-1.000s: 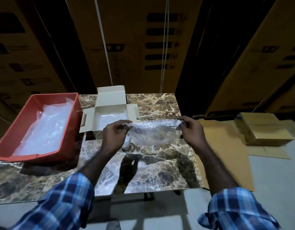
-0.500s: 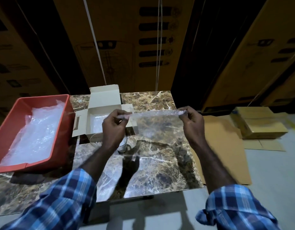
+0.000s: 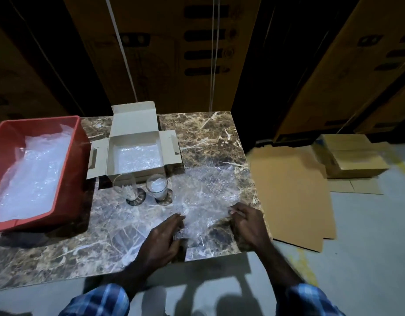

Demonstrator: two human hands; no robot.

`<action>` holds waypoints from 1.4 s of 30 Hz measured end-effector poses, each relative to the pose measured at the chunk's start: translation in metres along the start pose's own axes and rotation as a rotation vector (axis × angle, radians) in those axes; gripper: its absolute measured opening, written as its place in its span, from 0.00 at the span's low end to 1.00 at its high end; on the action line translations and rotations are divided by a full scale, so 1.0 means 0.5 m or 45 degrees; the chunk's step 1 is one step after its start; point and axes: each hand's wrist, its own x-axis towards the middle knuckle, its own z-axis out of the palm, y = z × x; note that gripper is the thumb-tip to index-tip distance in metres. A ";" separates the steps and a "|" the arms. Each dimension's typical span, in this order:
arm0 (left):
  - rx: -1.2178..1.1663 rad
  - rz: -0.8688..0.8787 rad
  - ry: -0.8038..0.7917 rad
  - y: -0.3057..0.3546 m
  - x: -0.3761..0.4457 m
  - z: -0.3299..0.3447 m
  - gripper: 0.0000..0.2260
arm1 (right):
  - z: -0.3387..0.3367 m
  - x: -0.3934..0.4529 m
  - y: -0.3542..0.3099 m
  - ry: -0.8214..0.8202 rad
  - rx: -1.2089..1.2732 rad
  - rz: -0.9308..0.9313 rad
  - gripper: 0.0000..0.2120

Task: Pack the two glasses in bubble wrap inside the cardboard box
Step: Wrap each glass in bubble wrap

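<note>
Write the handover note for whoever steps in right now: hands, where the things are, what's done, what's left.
Left hand: grips the near left edge of the bubble wrap sheet.
Right hand: pinches the sheet's near right edge.
The sheet lies spread flat on the marble table, right of the two glasses.
Left glass and right glass stand upright, unwrapped, just in front of the cardboard box.
The box is open, with bubble wrap lining its bottom. More wrap sits in the red bin.
Done: box lined, sheet laid out.
Left: wrap each glass, put both in the box.
</note>
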 end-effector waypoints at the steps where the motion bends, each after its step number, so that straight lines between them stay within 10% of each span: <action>1: 0.053 0.000 -0.041 -0.011 -0.001 0.009 0.27 | 0.006 0.002 0.013 -0.045 -0.076 0.011 0.06; 10: 0.328 0.106 -0.280 -0.054 0.007 0.020 0.28 | 0.026 -0.013 0.086 -0.194 -0.523 -0.166 0.10; 17: -0.045 0.214 -0.169 -0.015 0.078 0.002 0.32 | 0.079 0.028 0.050 0.058 -0.835 -0.510 0.13; 22: 0.209 0.183 -0.164 -0.023 0.133 0.078 0.27 | 0.159 0.032 0.079 -0.319 -0.948 -0.405 0.28; 42: 0.585 0.119 -0.175 -0.022 0.237 0.116 0.28 | 0.167 0.148 0.074 -0.169 -0.926 -0.290 0.29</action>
